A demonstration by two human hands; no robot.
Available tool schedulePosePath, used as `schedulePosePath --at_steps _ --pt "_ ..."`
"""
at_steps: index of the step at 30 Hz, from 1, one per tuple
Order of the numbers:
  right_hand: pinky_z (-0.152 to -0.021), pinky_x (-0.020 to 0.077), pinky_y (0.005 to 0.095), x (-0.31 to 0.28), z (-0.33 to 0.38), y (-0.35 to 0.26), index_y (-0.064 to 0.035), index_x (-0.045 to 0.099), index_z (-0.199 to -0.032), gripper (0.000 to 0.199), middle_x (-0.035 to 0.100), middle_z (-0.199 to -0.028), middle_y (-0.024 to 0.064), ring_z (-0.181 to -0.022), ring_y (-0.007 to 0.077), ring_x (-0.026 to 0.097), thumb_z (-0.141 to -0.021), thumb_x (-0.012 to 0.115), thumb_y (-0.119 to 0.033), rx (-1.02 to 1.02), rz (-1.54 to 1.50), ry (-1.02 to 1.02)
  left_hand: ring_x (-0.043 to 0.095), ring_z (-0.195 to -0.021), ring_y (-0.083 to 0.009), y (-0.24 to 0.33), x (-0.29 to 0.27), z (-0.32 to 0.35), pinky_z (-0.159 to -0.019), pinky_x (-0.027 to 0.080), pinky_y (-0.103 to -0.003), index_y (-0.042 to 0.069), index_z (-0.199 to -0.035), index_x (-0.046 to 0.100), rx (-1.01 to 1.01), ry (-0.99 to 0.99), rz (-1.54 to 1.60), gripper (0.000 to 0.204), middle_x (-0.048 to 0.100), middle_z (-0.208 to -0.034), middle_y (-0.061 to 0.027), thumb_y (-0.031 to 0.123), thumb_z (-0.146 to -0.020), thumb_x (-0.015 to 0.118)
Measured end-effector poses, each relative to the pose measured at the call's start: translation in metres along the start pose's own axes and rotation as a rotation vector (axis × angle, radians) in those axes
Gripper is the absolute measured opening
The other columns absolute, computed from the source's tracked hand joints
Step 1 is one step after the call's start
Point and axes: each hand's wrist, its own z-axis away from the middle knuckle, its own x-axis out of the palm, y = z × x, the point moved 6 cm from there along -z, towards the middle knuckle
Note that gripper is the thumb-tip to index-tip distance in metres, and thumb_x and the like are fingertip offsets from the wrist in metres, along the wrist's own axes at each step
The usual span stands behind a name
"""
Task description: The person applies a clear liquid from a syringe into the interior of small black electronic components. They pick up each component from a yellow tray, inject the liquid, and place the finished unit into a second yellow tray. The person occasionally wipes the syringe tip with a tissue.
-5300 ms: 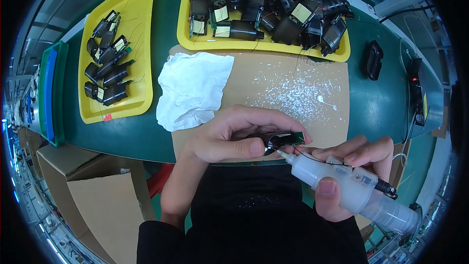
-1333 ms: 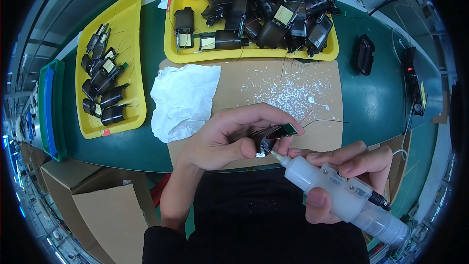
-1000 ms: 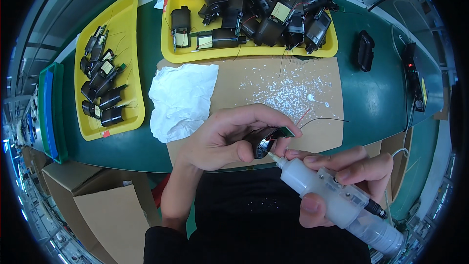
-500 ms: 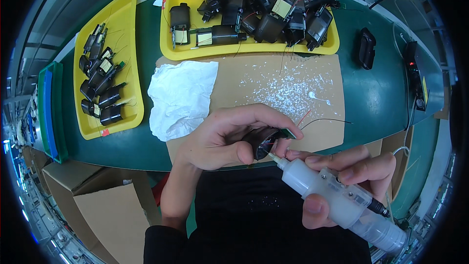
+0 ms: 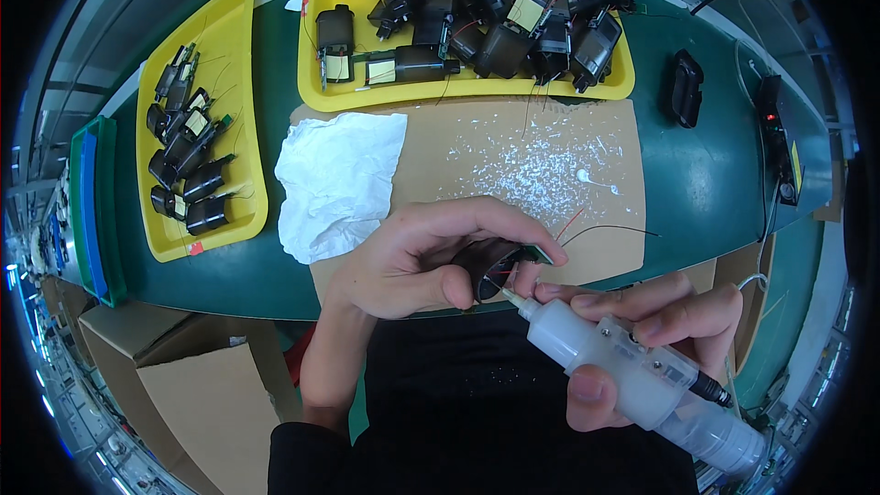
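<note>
From my head view, here we go: my left hand is wrapped around a black housing, thumb in front, fingers curled over the top, holding it above the tabletop's near edge. My right hand is clamped on a translucent dispenser, its nozzle right at the housing's open end; whether it touches, I can't tell. A red wire and a dark wire poke out over the cardboard sheet, white flecks scattered beyond, crumpled white cloth to the left.
</note>
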Motion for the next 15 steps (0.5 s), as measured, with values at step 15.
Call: schedulePosePath --at_steps 15 --pt "-0.082 0.0515 0.0380 -0.0006 -0.0011 -0.0013 -0.0020 0.034 -0.091 0.051 0.057 -0.082 0.0160 -0.083 0.0261 0.064 -0.065 0.078 -0.005 0.060 0.005 0.001 0.052 -0.070 -0.0183 0.0001 0.0007 0.0001 -0.069 0.039 -0.034 -0.009 -0.104 0.052 0.012 -0.033 0.009 0.062 0.056 -0.086 -0.0143 0.048 -0.080 0.058"
